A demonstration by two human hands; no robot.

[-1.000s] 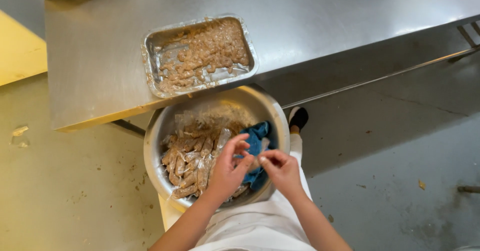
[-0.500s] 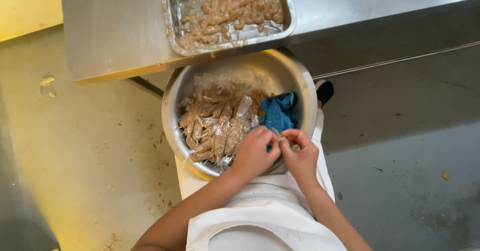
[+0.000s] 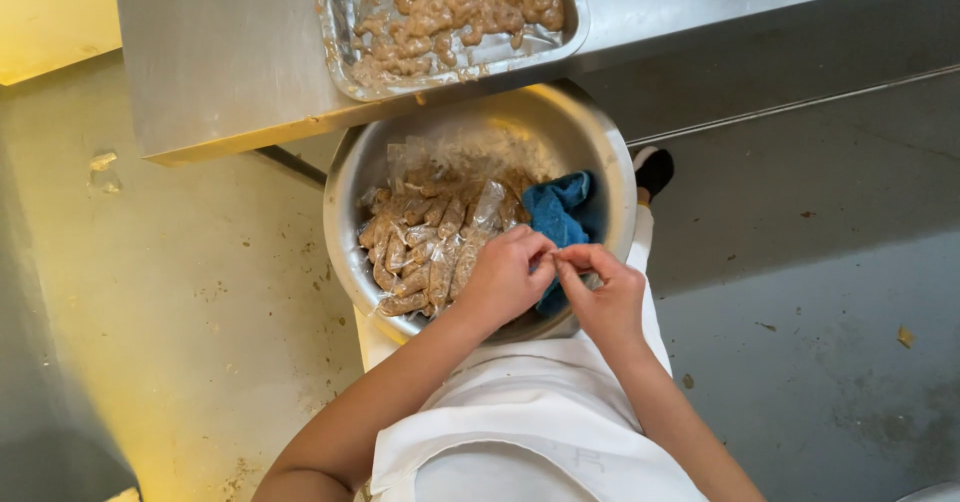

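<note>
Hands meet over the near rim of one round steel bowl (image 3: 350,177), seen from above. The left hand (image 3: 505,284) is curled, its fingertips drawn together in a pinch, and the right hand (image 3: 600,297) is curled the same way, thumb and forefinger pressed together. The two pinches touch each other just above the bowl's near edge, beside the lower end of one blue cloth (image 3: 558,212). Whatever small thing is caught between the fingers is too small to tell; it may be a bit of clear film.

Inside the bowl lies one heap of clear plastic packets of brown, finger-shaped pieces (image 3: 425,242), too many and too overlapped to count, filling the left and middle of the bowl. The blue cloth lies crumpled against the bowl's right inner wall, touching the packets. The left hand rests partly over the near end of the heap.

Beyond the bowl, one rectangular foil tray (image 3: 340,47) sits on one stainless steel table (image 3: 220,52), close to the table's near edge. The tray holds a loose, unwrapped brown mass of similar pieces, spread mostly across its far and right parts. The bowl sits lower than the table and partly under its edge.

One white apron (image 3: 520,432) covers the person's front below the hands. One dark shoe (image 3: 655,170) shows past the bowl's right rim on the stained floor (image 3: 180,342).
</note>
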